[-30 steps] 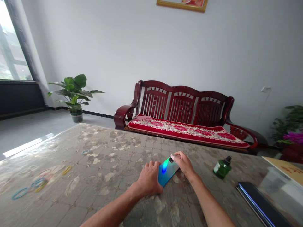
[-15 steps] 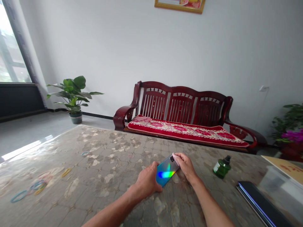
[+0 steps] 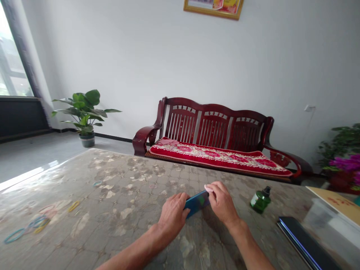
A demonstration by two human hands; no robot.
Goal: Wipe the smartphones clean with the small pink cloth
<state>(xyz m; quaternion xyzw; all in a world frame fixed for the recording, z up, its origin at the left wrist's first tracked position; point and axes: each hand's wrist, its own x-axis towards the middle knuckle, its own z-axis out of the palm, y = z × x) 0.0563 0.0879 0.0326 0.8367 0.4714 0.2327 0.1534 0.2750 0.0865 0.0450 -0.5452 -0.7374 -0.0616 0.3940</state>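
Observation:
A shiny blue smartphone is held above the patterned tablecloth, its back turned partly toward me and tilted. My left hand grips its left end, thumb on the near side and fingers over the far side. At the opposite end, my right hand pinches a small white wipe against the phone's upper right corner. The fingers of that hand cover the camera end of the phone.
To the right stand a green bottle, a dark flat device and a clear plastic box with a tan cover. Several coloured rubber bands lie at left. Behind the table is a red wooden bench.
The phone has been tipped, so its back shows narrower and the rainbow glare is gone. My right hand has shifted slightly, with the wipe still at the corner. The view has turned slightly.

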